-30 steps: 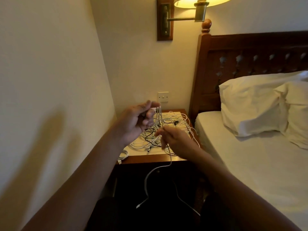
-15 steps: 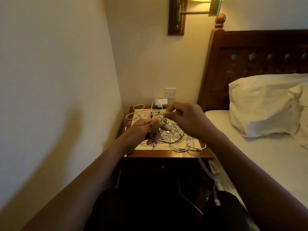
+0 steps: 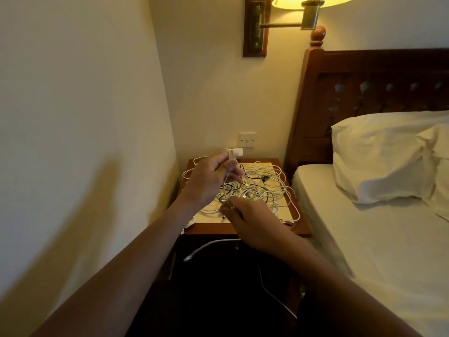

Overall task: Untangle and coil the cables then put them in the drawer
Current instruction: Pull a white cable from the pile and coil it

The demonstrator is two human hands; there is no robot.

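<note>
Tangle of white and black cables point(image 3: 264, 188) covered the bedside worktop point(image 3: 206, 230), left of the bed point(image 3: 364, 239). The left hand point(image 3: 209, 183), raised above the worktop's far left, had its grip clenched round several loops of a white cable point(image 3: 226, 193). The right hand point(image 3: 255, 224), nearer and lower, pinched the same strand. The cable's loose end hung below the worktop's near edge.

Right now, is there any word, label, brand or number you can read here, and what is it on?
Nothing here can be read.
The wall switch: plain plate, no lettering.
The lamp bracket: no lettering shows.
The white adapter: too blurred to tell.
The cables: too small to show any print.
</note>
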